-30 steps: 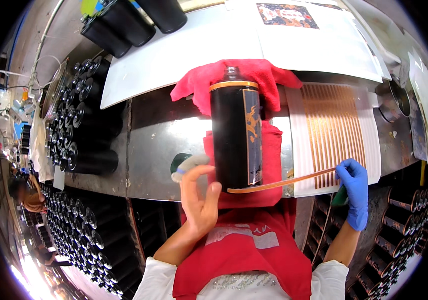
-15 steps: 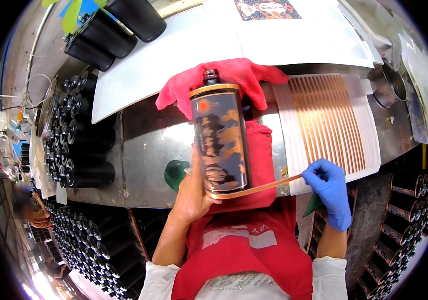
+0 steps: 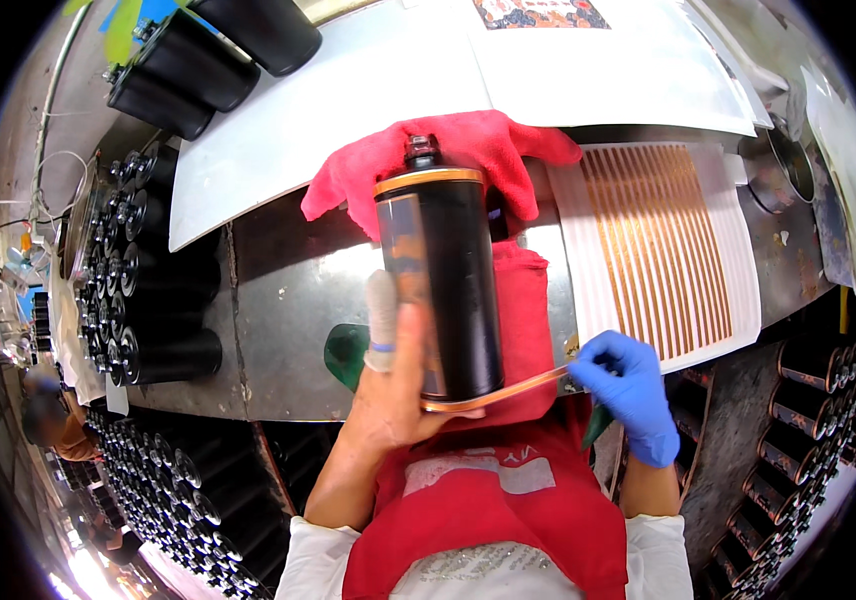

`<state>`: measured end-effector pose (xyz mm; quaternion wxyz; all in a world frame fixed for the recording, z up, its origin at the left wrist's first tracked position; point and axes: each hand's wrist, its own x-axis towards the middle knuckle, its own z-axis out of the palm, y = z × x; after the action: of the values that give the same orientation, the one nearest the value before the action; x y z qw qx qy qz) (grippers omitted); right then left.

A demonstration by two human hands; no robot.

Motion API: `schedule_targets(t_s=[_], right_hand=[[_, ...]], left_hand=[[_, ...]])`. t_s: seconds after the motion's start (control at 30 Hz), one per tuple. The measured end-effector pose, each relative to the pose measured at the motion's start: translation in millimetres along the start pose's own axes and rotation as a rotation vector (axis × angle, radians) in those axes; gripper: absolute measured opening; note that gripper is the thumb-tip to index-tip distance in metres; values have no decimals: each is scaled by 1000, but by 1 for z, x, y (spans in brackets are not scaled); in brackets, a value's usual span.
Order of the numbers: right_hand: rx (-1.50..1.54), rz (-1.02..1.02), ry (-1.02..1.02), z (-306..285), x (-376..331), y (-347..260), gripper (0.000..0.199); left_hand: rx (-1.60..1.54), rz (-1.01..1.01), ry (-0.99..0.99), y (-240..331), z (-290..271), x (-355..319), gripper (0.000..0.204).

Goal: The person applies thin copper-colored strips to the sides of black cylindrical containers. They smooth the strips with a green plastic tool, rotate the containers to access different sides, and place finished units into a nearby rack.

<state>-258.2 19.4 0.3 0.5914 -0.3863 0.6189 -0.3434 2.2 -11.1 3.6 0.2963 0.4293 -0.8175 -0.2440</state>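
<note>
A black cylinder (image 3: 463, 285) lies on red cloth with its knobbed end away from me. It bears a gold band round its far end and a patterned label (image 3: 406, 240) turned to the left. My left hand (image 3: 396, 385), bare but for a cloth finger cover, is wrapped round the cylinder's near left side. From its near end a gold strip (image 3: 533, 381) runs out to the right. The gloved fingers of my right hand (image 3: 623, 385) pinch the strip's free end. Under the cylinder are a bunched red towel (image 3: 348, 175) and a flat red cloth (image 3: 523, 300).
A white sheet (image 3: 578, 250) with rows of gold strips lies right on the metal table (image 3: 278, 320). Black cylinders (image 3: 168, 265) stack at the left, with others (image 3: 188, 80) at the far left. A metal pot (image 3: 778, 175) stands far right. Labelled cylinders (image 3: 798, 420) fill the lower right.
The cylinder has rolled, so its label faces left and plain black faces up. My right hand has come closer to it, and less of the strip hangs free.
</note>
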Motion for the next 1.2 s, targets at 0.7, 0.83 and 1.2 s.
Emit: schedule_targets(t_s=[0.7,0.83,1.2], right_hand=[[28,1,-39,35,-11,-25,8],[50,-54,-119,47,-10,-30,10],[-36,-143,-138,57,-17,-40,10]], left_hand=[[103,65,22,9,-4,15,102],[0,16,39,0,2,-1,108],[-227,-92,4,-4,1,-6,113]])
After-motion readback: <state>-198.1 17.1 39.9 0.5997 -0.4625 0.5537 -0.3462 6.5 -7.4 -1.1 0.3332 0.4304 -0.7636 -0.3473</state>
